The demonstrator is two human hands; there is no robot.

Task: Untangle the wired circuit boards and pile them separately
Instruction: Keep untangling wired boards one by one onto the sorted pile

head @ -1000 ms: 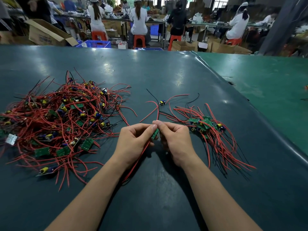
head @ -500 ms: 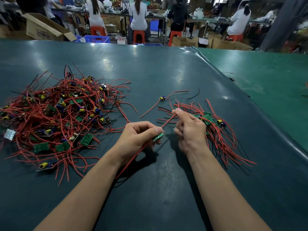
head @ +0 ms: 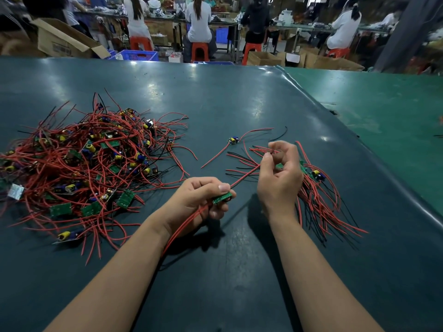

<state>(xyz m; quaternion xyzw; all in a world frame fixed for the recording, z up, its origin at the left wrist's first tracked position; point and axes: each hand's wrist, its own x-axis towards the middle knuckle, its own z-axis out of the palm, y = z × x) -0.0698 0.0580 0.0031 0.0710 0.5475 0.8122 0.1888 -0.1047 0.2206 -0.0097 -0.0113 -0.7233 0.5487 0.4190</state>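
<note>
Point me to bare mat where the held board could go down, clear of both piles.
Free: the mat between the forearms, and the far stretch beyond the lone board. Crowded: the tangled heap on the left, and the sorted pile under the right hand. Left hand grips the board.

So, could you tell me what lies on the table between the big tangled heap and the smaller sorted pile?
In the head view, one lone circuit board with red wires lies between the tangled heap and the sorted pile, on bare table.

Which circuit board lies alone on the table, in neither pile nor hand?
The small board between the piles, beyond the hands. Its wires splay on bare table, apart from the big tangle and sorted pile.
</note>
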